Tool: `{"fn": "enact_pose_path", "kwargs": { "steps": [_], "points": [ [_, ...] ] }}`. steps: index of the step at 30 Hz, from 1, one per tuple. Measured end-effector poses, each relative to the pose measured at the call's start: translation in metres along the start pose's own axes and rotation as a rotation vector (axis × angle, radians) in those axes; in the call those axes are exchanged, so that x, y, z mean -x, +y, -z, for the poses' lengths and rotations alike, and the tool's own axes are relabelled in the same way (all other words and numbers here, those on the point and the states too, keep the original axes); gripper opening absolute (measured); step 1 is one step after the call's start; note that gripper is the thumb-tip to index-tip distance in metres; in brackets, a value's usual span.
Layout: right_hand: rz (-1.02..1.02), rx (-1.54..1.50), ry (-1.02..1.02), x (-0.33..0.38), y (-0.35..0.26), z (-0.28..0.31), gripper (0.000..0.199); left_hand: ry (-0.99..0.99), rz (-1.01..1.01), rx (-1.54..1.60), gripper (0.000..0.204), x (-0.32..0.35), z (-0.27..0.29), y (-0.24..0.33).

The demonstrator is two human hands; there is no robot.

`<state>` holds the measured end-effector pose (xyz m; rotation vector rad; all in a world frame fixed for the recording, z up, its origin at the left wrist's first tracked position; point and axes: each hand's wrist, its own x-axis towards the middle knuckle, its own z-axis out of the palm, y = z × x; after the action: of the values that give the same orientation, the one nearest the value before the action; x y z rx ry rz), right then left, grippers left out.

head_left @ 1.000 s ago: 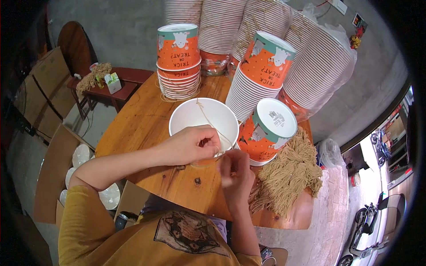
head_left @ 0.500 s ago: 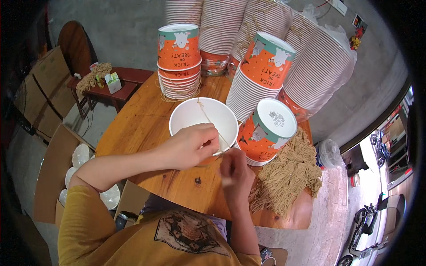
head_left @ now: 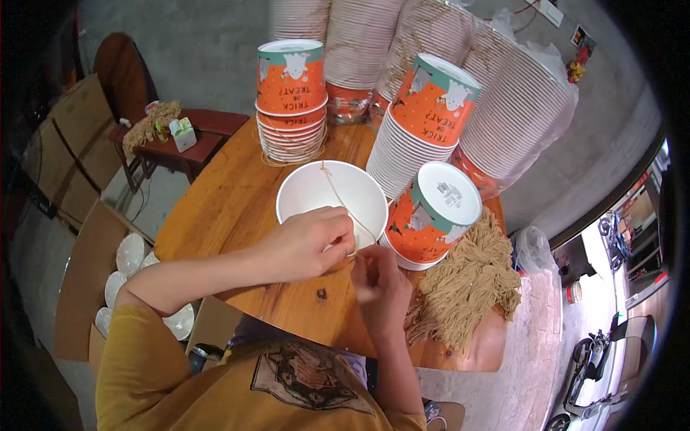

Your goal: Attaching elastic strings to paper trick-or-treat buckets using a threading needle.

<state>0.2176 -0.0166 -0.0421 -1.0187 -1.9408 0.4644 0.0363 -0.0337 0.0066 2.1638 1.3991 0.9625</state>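
A paper bucket point(head_left: 302, 188) with a white inside stands on the wooden table in front of me, its mouth facing up. A thin tan cord point(head_left: 338, 192) is fixed at its far rim and runs across the mouth to the near right rim. My left hand point(head_left: 316, 243) is closed over the near rim, fingers curled and tips partly hidden. Just right of it, my right hand point(head_left: 383, 281) is closed in a pinch at the near rim, where the cord's end runs into the fingers. The exact knot or hole there is too small to make out.
Upside-down orange and green buckets point(head_left: 431, 100) stand stacked behind and right. Another stack point(head_left: 291, 79) with cords is at the back left. Tall wrapped stacks point(head_left: 514, 108) line the wall. A tan cord bundle point(head_left: 467, 280) lies at the table's right edge. A carton point(head_left: 90, 287) sits lower left.
My right fingers have moved slightly left, closer to my left hand, and are less blurred. The bucket has shifted very slightly in the picture. My left hand stays at the near rim.
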Motion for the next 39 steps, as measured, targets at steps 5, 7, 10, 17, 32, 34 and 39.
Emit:
{"fn": "enact_pose_path", "kwargs": {
  "steps": [5, 7, 10, 17, 32, 34, 39],
  "points": [
    [-0.044, -0.137, -0.196, -0.013, -0.002, 0.031, 0.020, -0.067, 0.055, -0.062, 0.018, 0.009, 0.014, 0.004],
    [0.158, 0.031, -0.231, -0.021, 0.002, 0.044, 0.020, -0.125, -0.061, -0.179, 0.024, 0.018, 0.017, -0.004],
    [0.275, 0.050, -0.189, -0.035, 0.004, 0.048, 0.018, -0.098, -0.161, -0.305, 0.023, 0.032, 0.021, -0.014],
    [0.334, 0.022, -0.345, -0.065, -0.009, 0.012, 0.005, 0.099, -0.275, -0.451, 0.018, 0.042, 0.037, -0.020],
    [0.226, 0.019, -0.340, -0.069, -0.008, -0.016, 0.009, 0.190, 0.106, -0.324, 0.011, 0.019, 0.005, -0.024],
    [0.214, 0.026, -0.344, -0.068, -0.009, -0.015, 0.009, 0.193, 0.125, -0.313, 0.011, 0.017, 0.001, -0.028],
    [0.201, 0.070, -0.348, -0.066, -0.006, -0.018, 0.008, 0.115, 0.188, -0.328, 0.015, 0.020, 0.004, -0.031]
  ]
}}
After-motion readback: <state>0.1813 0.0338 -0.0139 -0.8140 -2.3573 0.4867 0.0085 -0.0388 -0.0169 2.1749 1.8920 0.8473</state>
